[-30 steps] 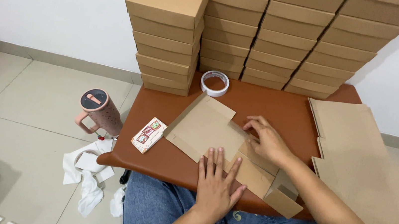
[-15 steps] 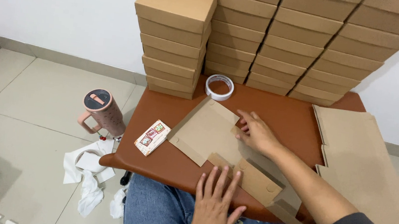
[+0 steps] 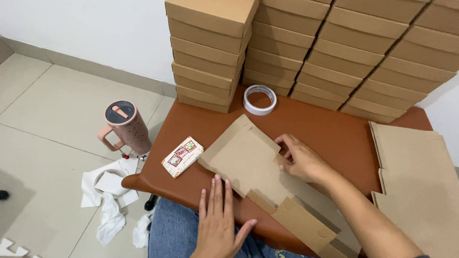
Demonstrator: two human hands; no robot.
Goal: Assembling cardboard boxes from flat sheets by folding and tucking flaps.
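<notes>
One flat box on the go, lots already made

The cardboard sheet (image 3: 260,164) lies flat on the brown surface (image 3: 327,128), not folded up; right hand (image 3: 301,160) pinches its edge; left hand (image 3: 221,223) rests open; made boxes (image 3: 331,48) stacked behind.

A home packing corner is showing: folded cardboard boxes (image 3: 331,48) are stacking beyond the fingers, beside tiled floor (image 3: 40,124).

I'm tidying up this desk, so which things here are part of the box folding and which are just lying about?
In use: flat cardboard sheet under the right hand and left hand; spare flat sheets; stacked boxes; tape roll.

Lying about: pink tumbler, small printed pack, white paper scraps.
</notes>
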